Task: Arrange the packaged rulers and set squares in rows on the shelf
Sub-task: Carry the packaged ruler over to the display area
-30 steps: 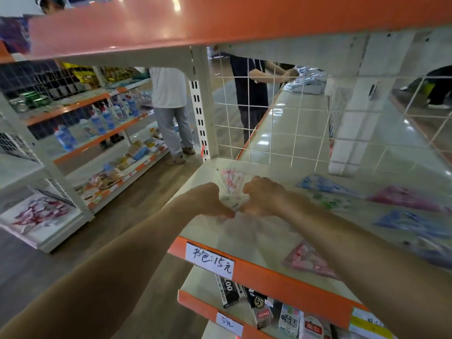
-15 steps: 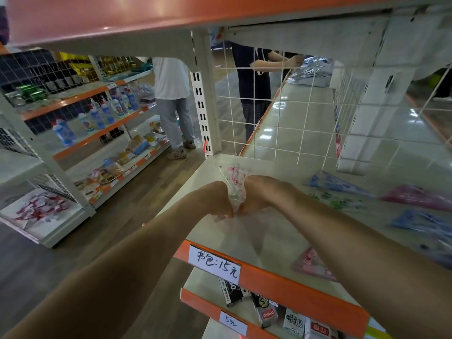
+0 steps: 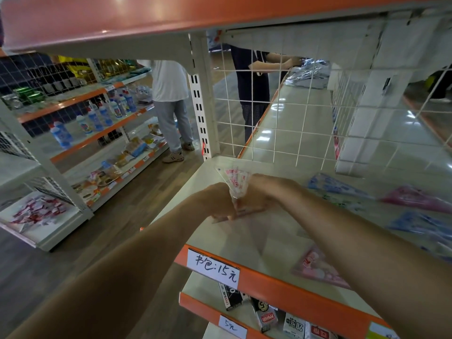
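A person's left hand (image 3: 216, 203) and right hand (image 3: 265, 192) meet above a store shelf (image 3: 247, 243), beyond the handwritten price label (image 3: 212, 267) on its orange front edge. Between them they pinch the lower end of a packaged set square (image 3: 236, 181), clear plastic with pink print. Its wide end stands up above the knuckles and off the shelf surface. The fingers of both hands curl in toward the packet, though the fingertips are blurred. To the right of the label, a pink packet (image 3: 318, 267) lies flat near the front edge, partly under the right forearm. Farther back and to the right of the label lie a blue packet (image 3: 335, 187), another pink packet (image 3: 415, 199) and a second blue packet (image 3: 415, 225). A white wire grid (image 3: 269, 118) closes the shelf's far end beyond the label. Below the label, small boxes (image 3: 266, 316) sit on the lower shelf. Far beyond the label, a person in a white shirt (image 3: 168, 79) and a person in a dark shirt (image 3: 252, 77) stand in the aisle.
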`<act>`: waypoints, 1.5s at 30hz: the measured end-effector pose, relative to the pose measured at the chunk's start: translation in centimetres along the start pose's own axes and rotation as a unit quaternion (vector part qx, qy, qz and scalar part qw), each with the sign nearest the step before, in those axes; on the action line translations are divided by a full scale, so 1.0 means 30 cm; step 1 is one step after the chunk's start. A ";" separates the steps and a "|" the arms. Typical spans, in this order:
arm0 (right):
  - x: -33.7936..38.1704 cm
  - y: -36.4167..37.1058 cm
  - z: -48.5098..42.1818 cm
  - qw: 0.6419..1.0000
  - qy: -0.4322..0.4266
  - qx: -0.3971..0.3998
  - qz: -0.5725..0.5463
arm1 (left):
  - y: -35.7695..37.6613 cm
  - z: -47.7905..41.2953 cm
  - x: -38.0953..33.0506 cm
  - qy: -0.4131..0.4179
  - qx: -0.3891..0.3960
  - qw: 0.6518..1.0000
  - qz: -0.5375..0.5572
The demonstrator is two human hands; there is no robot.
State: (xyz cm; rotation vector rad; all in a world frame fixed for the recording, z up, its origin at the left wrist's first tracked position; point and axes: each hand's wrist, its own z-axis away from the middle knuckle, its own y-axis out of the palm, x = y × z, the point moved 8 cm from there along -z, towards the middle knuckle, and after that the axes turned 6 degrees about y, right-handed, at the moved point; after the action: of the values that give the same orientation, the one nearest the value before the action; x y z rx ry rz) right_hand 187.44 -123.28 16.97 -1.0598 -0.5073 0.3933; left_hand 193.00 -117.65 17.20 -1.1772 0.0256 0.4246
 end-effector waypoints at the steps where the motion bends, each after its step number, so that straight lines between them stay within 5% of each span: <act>1: -0.007 -0.016 -0.001 1.000 0.005 0.000 -0.016 | -0.006 -0.003 0.014 -0.011 0.004 0.999 0.036; 10: -0.001 -0.055 -0.053 0.995 0.032 -0.091 0.003 | -0.178 -0.144 0.109 -0.009 -0.128 0.992 -0.019; 26: -0.072 -0.058 -0.085 0.996 0.069 -0.022 -0.050 | -0.159 -0.304 0.078 0.014 0.007 1.000 -0.020; 39: -0.065 -0.026 -0.122 0.996 0.049 0.000 -0.068 | -0.130 -0.213 0.199 0.015 -0.018 0.980 0.199; 42: -0.061 -0.034 -0.125 0.997 0.041 0.001 -0.058 | -0.152 -0.220 0.224 0.019 -0.025 0.979 0.200; 45: -0.060 -0.037 -0.134 0.998 0.041 0.001 -0.048 | -0.209 -0.266 0.229 0.040 -0.114 0.983 0.140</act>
State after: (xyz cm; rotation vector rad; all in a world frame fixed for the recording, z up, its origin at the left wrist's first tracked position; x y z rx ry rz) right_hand 188.32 -127.62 16.03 -1.0406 -0.4821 0.2636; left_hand 203.01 -124.66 18.00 -1.4229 0.2208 0.6405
